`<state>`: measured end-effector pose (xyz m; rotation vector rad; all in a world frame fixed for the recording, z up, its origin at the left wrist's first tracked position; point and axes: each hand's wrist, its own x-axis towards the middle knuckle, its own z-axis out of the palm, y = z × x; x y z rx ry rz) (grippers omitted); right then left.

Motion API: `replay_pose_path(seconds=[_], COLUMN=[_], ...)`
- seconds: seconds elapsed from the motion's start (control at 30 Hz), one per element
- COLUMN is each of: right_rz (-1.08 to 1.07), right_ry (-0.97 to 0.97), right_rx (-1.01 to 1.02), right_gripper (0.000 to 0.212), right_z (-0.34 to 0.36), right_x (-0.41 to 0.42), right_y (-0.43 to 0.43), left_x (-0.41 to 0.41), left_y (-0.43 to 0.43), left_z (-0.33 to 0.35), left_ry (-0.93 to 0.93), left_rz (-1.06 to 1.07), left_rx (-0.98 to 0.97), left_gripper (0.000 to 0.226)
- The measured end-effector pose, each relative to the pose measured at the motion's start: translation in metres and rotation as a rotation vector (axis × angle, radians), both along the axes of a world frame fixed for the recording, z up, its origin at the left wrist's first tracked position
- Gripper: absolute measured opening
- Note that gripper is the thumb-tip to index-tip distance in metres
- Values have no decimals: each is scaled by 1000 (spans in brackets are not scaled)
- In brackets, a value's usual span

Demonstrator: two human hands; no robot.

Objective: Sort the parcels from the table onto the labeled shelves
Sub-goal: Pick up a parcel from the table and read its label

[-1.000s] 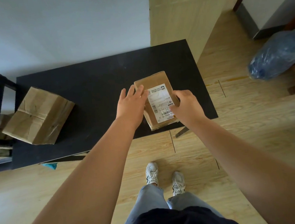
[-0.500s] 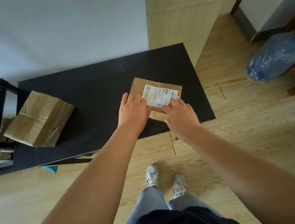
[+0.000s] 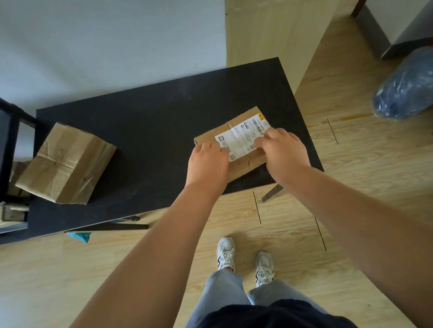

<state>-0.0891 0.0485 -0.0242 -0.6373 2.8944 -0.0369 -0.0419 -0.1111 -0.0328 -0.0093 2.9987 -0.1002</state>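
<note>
In the head view, a black table (image 3: 153, 111) is seen from above, set against a pale wall and standing on a light wooden floor. Near its right front corner a small brown parcel (image 3: 237, 146) lies flat on the tabletop, turned at an angle, with a white shipping label (image 3: 242, 138) facing up. The left hand (image 3: 207, 164) is laid on the parcel's near left part, its fingers spread over the cardboard and touching the edge of the label. The right hand (image 3: 285, 152) is placed on the parcel's right side, with the fingertips pressed on the label and the palm over the near right corner. The parcel is thus held between the two hands, each in contact with it; whether it is lifted clear of the table cannot be told. The thumbs are hidden under the hands.

A second, larger parcel (image 3: 65, 164) is seen at the left end of the table, well apart from the first, creased, taped in a cross and overhanging the table's left edge. Just beside it to the left, the black frame of a shelf unit (image 3: 12, 145) is visible, with cardboard partly seen on a lower level. A blue plastic bag (image 3: 413, 86) is seen on the floor at the far right. Below the arms, light jeans and white sneakers (image 3: 245, 260) are visible on the floor.
</note>
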Motion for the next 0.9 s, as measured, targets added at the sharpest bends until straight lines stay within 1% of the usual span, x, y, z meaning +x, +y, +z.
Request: replay_pose_path(seconds=[0.07,0.17,0.23,0.3,0.37,0.43,0.5,0.53,0.6,0.7,0.8,0.9], right_rz=[-10,-7,-13,-50,-177,-388,-566,-608,-605,-554,-512,-475], right_ry=[-14,-35,-66,-103,-90,-102,-222,-289,-378,-437,-447,-424], right_rx=[9,38,55,12,-150,-357,-497,-526,-532,-534,-511,-486], right_gripper=[53,59,66,69,64,60,58,56,50,47,47,49], right_z=[-1,-5,-11,-18,-23,-25,-27,-29,-32,-36,-37,-37], right_x=[-4,-9,-10,-7,0,7,12,14,18,21,19,16], right_y=[-2,0,4,6,7,6,5,4,2,0,0,-2], left_x=[1,1,-3,-9,-17,-22,-22,-20,-15,-4,9,22], left_y=[6,14,16,12,4,-5,-10,-10,-8,-4,0,8], left_z=[0,1,2,3,4,5,6,5,3,-3,-9,-15], left_ry=[-24,-45,-19,26,61,36,-27,-46,-35,-25,-21,-11], left_rz=[-25,-59,-77,-40,58,184,294,329,375,439,531,636], left_rx=[-14,28,64,116,179,255,354,395,464,538,610,681], left_gripper=[20,20,21,25,38,47,42,38,34,39,47,41])
